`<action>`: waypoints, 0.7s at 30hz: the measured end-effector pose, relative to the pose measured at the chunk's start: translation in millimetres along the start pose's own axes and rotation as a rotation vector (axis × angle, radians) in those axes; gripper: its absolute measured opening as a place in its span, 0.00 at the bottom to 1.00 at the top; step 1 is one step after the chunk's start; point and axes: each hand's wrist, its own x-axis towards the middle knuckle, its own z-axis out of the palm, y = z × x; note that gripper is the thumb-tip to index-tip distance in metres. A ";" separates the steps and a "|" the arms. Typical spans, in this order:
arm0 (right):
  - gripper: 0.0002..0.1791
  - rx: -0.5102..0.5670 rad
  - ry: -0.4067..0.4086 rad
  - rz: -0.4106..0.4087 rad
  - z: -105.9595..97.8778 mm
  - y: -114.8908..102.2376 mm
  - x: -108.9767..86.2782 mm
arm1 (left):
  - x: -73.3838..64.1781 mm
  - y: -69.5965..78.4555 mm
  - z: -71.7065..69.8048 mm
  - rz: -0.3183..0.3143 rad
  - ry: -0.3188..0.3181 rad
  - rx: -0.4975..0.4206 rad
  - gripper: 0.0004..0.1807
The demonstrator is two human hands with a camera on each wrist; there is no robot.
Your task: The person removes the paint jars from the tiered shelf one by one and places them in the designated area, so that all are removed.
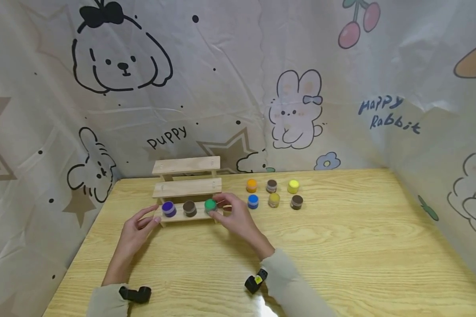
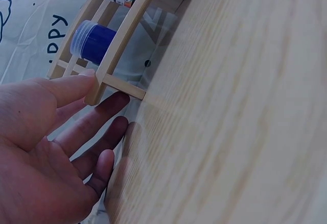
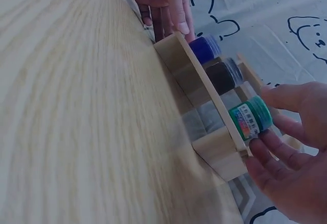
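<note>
A three-tier wooden stand [image 1: 187,188] is at the back left of the table. On its lowest step are a purple-blue paint jar [image 1: 169,209], a dark brown paint jar [image 1: 189,208] and a green paint jar [image 1: 210,205], all upright. My right hand [image 1: 236,216] holds the green jar between thumb and fingers at the step's right end; its label shows in the right wrist view. With thumb and index finger, my left hand [image 1: 136,228] grips the left end of that step, beside the purple-blue jar, while its other fingers extend loosely below.
Right of the stand, several jars stand in two rows, among them an orange jar [image 1: 251,186], a yellow jar [image 1: 293,186] and a blue jar [image 1: 253,201]. Something brownish [image 1: 227,211] is partly hidden by my right hand. A printed cloth [image 1: 230,105] hangs behind the table.
</note>
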 end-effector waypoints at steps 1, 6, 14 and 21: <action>0.23 -0.007 0.002 0.001 1.5 -0.2 0.4 | 0.1 -0.1 -0.2 -0.001 0.001 0.000 0.27; 0.23 -0.035 0.026 -0.008 6.8 0.2 2.3 | 0.6 1.5 0.1 -0.010 0.003 0.008 0.27; 0.20 -0.069 0.061 -0.054 9.5 2.9 3.2 | -0.1 3.6 -0.2 -0.032 -0.004 0.028 0.28; 0.19 -0.074 0.041 -0.040 9.6 4.7 2.0 | -0.6 2.8 -0.2 -0.019 -0.001 0.028 0.27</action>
